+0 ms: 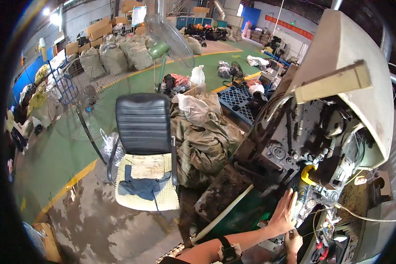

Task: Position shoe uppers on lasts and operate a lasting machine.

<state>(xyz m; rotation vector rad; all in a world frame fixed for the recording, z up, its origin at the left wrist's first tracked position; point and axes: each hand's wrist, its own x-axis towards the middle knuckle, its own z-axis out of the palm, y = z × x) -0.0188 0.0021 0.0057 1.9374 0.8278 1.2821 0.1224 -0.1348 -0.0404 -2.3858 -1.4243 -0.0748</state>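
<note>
My left hand (283,214) reaches in from the lower edge, a black strap on its forearm. Its fingers are stretched out and lie flat along a dark, rounded body (300,200) on the machine; whether that is a tool or a machine part I cannot tell. Just beyond the fingertips is a curved yellow piece (309,174). Close below the left hand, my right hand (293,242) is closed, its fingers curled; what they hold, if anything, is hidden. The machine's dirty, dark metal workings (277,152) rise in front of both hands.
A large beige hood (334,48) overhangs the machine. Wires and small tools (323,246) lie at the lower right. To the left stand a black office chair (143,119), brown sacking (202,145) and a pedestal fan (160,50). Stuffed sacks (114,59) line the back.
</note>
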